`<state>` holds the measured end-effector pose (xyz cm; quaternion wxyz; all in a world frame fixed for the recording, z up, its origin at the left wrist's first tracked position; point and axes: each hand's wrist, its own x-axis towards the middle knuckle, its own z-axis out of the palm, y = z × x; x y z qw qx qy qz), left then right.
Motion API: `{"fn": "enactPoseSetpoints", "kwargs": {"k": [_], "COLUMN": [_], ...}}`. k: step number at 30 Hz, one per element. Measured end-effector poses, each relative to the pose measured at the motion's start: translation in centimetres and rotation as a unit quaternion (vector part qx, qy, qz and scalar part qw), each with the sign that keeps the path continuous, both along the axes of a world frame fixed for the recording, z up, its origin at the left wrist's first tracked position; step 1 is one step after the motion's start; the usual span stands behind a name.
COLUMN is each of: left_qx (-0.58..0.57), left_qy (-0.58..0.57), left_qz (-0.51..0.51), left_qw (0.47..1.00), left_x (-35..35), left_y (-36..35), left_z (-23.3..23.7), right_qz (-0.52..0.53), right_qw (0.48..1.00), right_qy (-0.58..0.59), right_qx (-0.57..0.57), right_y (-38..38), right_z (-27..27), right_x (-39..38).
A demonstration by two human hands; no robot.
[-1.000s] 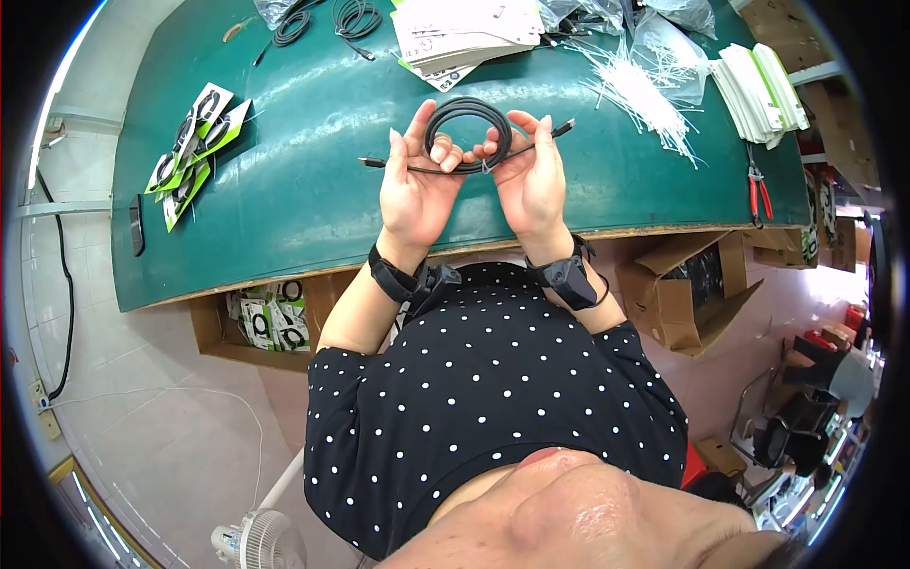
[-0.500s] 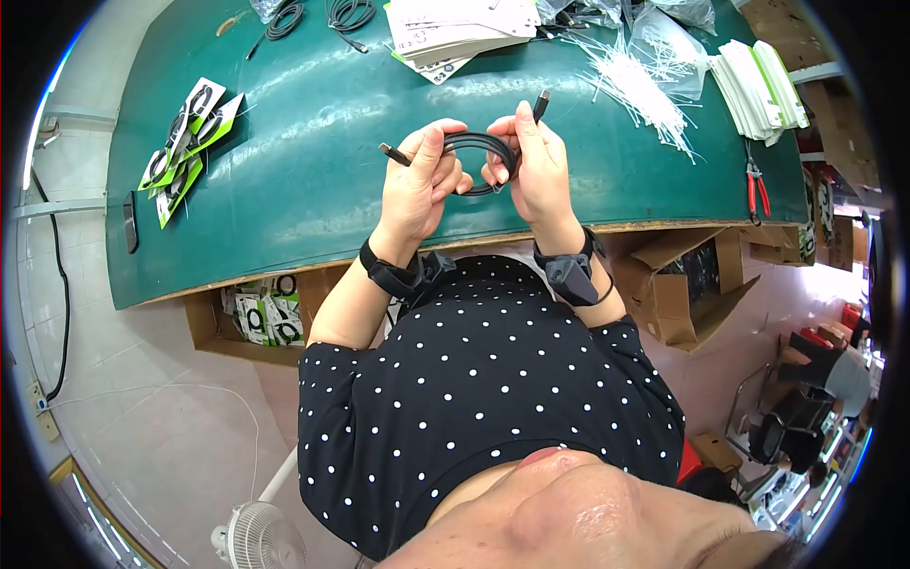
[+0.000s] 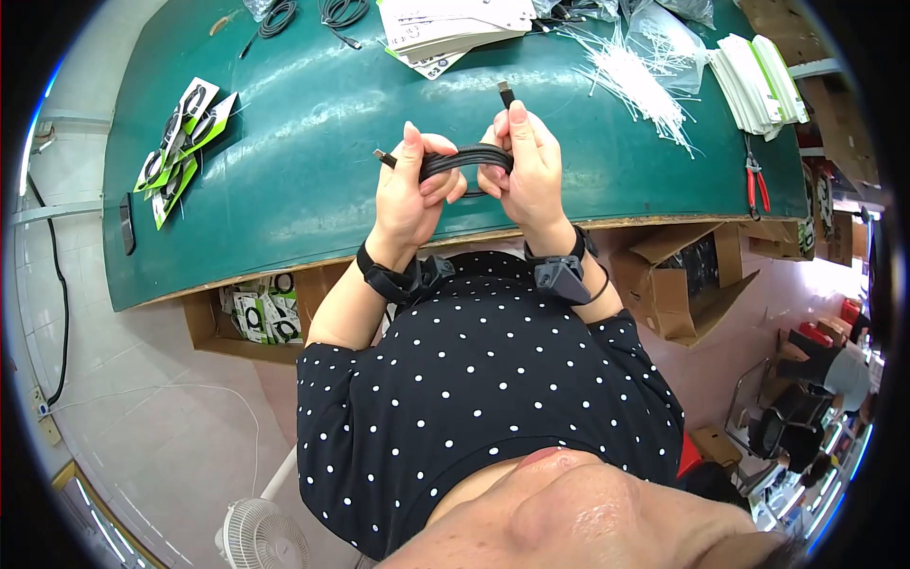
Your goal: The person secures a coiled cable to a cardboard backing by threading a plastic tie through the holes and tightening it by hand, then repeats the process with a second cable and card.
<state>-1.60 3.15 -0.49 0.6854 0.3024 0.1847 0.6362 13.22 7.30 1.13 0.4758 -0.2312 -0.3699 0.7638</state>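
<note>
Between my two hands, above the front part of the green table [image 3: 313, 204], is a coiled black cable [image 3: 466, 158]. My left hand [image 3: 409, 190] pinches the coil's left side, and one metal-tipped plug [image 3: 384, 158] sticks out past the thumb. The right side of the coil is gripped by my right hand [image 3: 527, 171], with the other plug [image 3: 506, 93] pointing up above the fingertips. Part of the loop is hidden behind my fingers.
Carded cables [image 3: 180, 152] lie at the left, near a dark phone-like object [image 3: 128, 225]. Behind my hands are a stack of printed cards [image 3: 455, 28] and loose white cable ties [image 3: 635, 90]. Red-handled cutters [image 3: 755, 190] and white cards [image 3: 754, 85] are at the right.
The coil has tilted and looks flatter, its strands bunched closer together. The right-hand plug has swung left and up. Both hands have shifted slightly to the left.
</note>
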Motion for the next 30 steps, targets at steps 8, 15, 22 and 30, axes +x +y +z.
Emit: {"fn": "enactPoseSetpoints", "kwargs": {"k": [8,15,22,30], "left_qx": [-0.135,-0.125,-0.115,-0.179], "left_qy": [0.082,0.114,0.136,0.150], "left_qz": [0.088,0.093,0.140,0.105], "left_qw": [0.984,0.981,0.974,0.967], "left_x": [0.3,0.5,1.0,0.2], "left_y": [0.2,0.2,0.3,0.4], "left_z": [2.3,1.6,1.2,2.0], "right_qz": [-0.002,-0.028,-0.056,0.055], "right_qw": [1.000,0.993,0.956,0.906], "right_qy": [-0.017,-0.092,-0.258,-0.345], "right_qx": [0.025,0.062,0.127,0.239], "right_y": [0.3,-0.7,-0.5,0.9], "right_z": [0.2,-0.7,-0.8,-1.6], "right_x": [-0.7,-1.3,-1.3,0.7]}}
